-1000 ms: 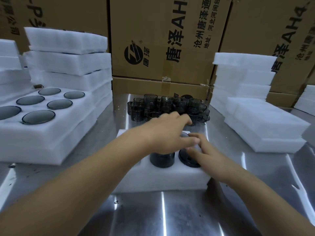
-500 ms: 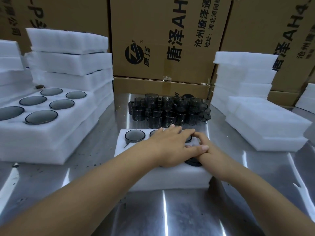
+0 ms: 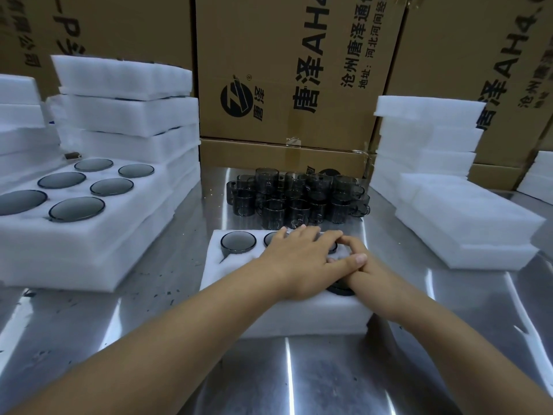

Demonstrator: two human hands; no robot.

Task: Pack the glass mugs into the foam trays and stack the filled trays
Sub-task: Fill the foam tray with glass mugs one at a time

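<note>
Steel table (image 3: 149,339) before stacked cartons (image 3: 299,70): left hand (image 3: 299,259), fingers straight, presses flat on the central foam tray (image 3: 314,319), overlapping the flat-fingered right hand (image 3: 368,274). Three seated mugs (image 3: 238,241) show there; six packed mugs (image 3: 111,186) fill the left tray (image 3: 74,250); loose mugs (image 3: 299,199) cluster beyond, uncounted.

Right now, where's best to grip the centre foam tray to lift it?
Probably its left and right end walls, one hand coming in from each side. The foam tray is a wide, flat block with mugs sunk in its top, so keep it level. The left hand and right hand lie on top.
</note>
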